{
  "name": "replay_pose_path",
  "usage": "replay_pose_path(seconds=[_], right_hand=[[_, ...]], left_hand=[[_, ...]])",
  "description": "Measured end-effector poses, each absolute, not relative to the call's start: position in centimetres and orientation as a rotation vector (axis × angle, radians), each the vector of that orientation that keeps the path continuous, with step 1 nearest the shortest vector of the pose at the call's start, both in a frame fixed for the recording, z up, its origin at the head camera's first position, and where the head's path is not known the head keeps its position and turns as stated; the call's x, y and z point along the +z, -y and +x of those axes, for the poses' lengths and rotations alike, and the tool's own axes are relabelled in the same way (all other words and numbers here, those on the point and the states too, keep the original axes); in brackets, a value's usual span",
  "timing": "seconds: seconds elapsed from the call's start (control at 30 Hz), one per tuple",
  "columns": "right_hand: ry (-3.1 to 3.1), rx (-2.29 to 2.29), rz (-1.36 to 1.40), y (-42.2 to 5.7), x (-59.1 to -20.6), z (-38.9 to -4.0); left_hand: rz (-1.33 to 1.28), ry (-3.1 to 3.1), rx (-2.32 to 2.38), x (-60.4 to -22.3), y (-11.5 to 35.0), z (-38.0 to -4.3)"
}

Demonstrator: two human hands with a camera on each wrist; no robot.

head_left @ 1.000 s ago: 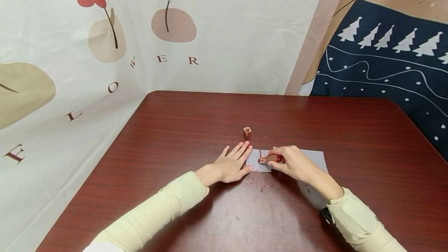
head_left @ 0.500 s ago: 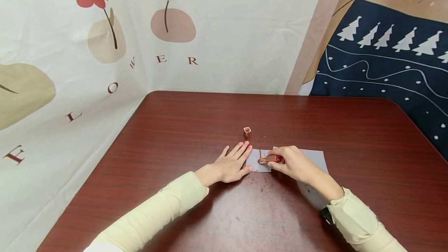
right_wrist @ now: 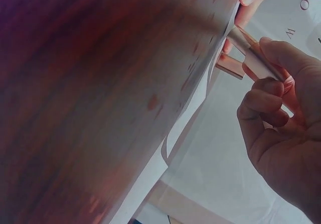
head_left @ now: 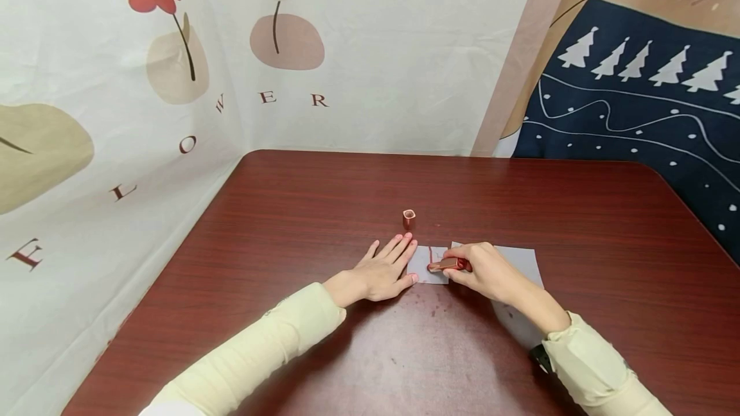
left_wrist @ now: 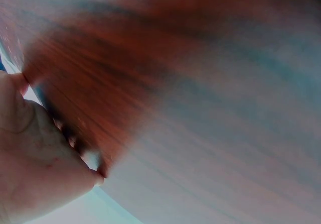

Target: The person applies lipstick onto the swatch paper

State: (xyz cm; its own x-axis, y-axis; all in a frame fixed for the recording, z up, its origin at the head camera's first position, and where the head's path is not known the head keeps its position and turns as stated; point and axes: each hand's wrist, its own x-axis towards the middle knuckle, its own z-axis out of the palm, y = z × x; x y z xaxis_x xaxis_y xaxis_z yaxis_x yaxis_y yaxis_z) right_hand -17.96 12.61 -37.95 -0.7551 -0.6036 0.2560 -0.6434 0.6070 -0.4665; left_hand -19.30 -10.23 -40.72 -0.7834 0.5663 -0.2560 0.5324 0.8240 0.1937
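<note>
My right hand pinches a rose-gold lipstick between thumb and fingers, its tip at the small white paper. A red-brown line runs from near the paper's far edge down to that tip. Flat on the table, my left hand has its fingers spread, with fingertips and thumb at the paper's left edge. Beyond the fingertips the lipstick cap stands upright, its hollow end up. The right wrist view shows the lipstick tube from the side. The left wrist view shows the left palm low over the wood.
A larger white sheet lies under my right hand and forearm, partly hidden by them. Reddish smears mark the brown table in front of the small paper. Printed cloths hang behind and to the left of the table.
The lipstick tip has slid very slightly toward me along the small paper. My left hand, the cap and both papers stay where they were.
</note>
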Motion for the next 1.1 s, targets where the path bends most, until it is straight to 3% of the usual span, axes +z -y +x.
replay_pose_path(seconds=[1.1], right_hand=[[2.735, 0.83, 1.104, -12.6, -38.0, -17.6]], left_hand=[[0.838, -2.707, 0.162, -40.2, 10.2, -19.1]])
